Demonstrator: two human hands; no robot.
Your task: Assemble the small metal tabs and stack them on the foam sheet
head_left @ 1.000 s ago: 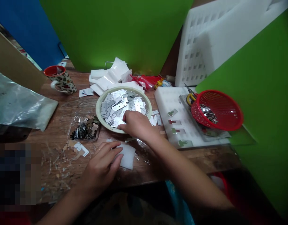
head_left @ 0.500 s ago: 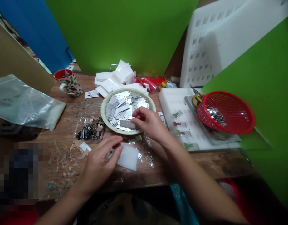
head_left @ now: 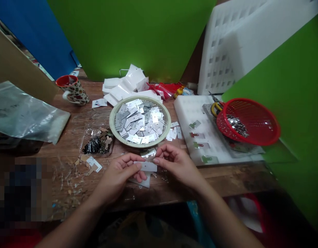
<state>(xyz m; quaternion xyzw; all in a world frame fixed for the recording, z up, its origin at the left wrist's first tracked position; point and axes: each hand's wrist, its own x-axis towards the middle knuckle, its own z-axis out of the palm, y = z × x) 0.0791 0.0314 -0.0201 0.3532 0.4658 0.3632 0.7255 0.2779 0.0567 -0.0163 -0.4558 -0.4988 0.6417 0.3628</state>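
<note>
Just in front of the round cream plastic bowl [head_left: 112, 128] heaped with small silver metal plates, we have both hands meeting over the near edge of the brown wooden counter [head_left: 71, 144]. Between them sits one thin rectangular silver plate [head_left: 146, 166], and its long axis runs straight across from left to right, level with the counter edge. Our left hand [head_left: 117, 175] has its grip pinched narrow on the left end, thumb and forefinger closed on the metal; our right hand [head_left: 178, 163] does the same on the right end. So the plate lies directly between the two grips, each hand equally near, one on each short end.

Under the plate, we can see a white foam pad [head_left: 145, 182] lying flat on the counter, mostly covered by the left fingers. Left of the bowl there's a small pile of dark metal scraps [head_left: 96, 144] on clear film. To the right, a white foam tray [head_left: 190, 110] carries a few small tabbed pieces in a column, and beyond it a red plastic mesh basket [head_left: 252, 120] holds more shiny parts. Back left stands a red-lined patterned mug [head_left: 72, 90].
</note>
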